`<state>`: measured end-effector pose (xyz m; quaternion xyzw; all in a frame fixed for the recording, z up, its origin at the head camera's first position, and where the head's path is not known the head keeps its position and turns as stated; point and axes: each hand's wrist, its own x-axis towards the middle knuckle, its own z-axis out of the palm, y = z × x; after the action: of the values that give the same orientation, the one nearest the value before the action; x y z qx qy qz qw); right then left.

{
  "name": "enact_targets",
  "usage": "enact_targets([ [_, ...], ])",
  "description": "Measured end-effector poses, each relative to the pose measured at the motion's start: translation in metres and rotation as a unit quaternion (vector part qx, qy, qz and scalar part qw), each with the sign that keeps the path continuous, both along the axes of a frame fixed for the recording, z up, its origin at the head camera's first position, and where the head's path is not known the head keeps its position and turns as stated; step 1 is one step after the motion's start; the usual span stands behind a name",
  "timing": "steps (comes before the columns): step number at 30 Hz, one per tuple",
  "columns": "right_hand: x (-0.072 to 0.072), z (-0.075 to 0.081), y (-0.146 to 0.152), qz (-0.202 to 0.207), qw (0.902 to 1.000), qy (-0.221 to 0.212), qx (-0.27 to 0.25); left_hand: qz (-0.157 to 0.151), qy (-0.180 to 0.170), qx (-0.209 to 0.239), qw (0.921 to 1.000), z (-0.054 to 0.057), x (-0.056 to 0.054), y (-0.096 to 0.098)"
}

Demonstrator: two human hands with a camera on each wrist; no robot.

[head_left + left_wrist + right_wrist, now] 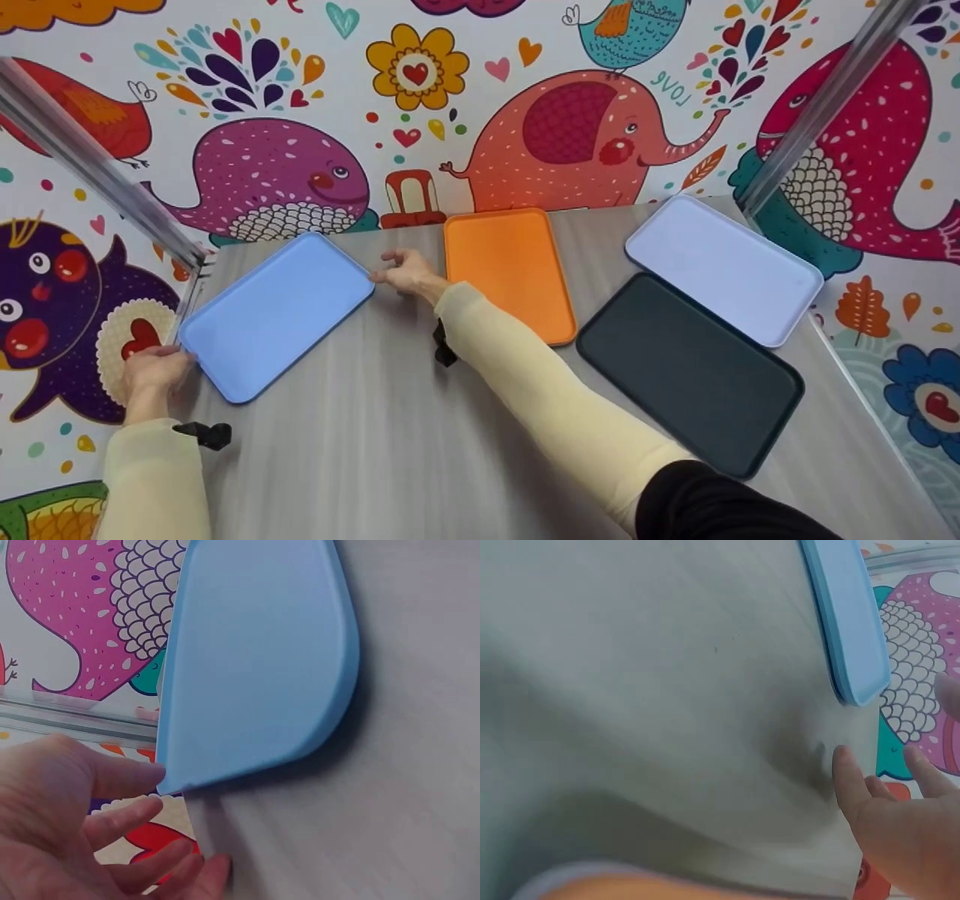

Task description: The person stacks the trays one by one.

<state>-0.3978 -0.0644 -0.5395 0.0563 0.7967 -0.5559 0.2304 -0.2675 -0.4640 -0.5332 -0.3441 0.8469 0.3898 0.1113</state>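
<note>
A light blue tray lies at a slant on the left of the table. My left hand is at its left corner; in the left wrist view the thumb tip meets the tray's edge, while the other fingers spread loosely below it. Beside the tray's right corner is my right hand. The right wrist view shows the fingers extended, with a small gap between them and the blue tray. Nothing is held in the right hand.
An orange tray lies right of my right hand, partly behind the forearm. Farther right are a dark green tray and a pale lavender tray, close together. A patterned wall with metal posts borders the grey table.
</note>
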Motion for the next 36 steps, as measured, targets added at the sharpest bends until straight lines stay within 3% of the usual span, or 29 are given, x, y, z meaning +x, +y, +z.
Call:
enact_targets([
  [3,0.0,-0.001,-0.005,0.019,0.9998,-0.006,0.005,0.008,0.005,-0.002,1.0,0.0,-0.002,0.001],
  [7,0.0,0.0,-0.009,0.038,0.9993,0.003,-0.002,-0.012,-0.001,-0.026,0.9996,0.001,-0.004,0.003],
  [14,0.002,0.001,-0.014,0.035,0.9993,-0.002,-0.013,-0.036,0.01,-0.041,0.9985,0.002,-0.009,0.006],
  [22,0.006,-0.001,-0.025,0.031,0.9989,-0.009,-0.034,-0.011,0.034,-0.025,0.999,0.002,-0.012,0.007],
  [29,0.006,-0.008,-0.027,0.068,0.997,0.034,0.009,0.011,0.056,-0.011,0.9983,-0.006,-0.011,0.011],
  [36,0.008,-0.011,-0.031,0.029,0.9986,0.042,0.011,-0.002,0.062,-0.003,0.9981,-0.007,-0.008,0.006],
])
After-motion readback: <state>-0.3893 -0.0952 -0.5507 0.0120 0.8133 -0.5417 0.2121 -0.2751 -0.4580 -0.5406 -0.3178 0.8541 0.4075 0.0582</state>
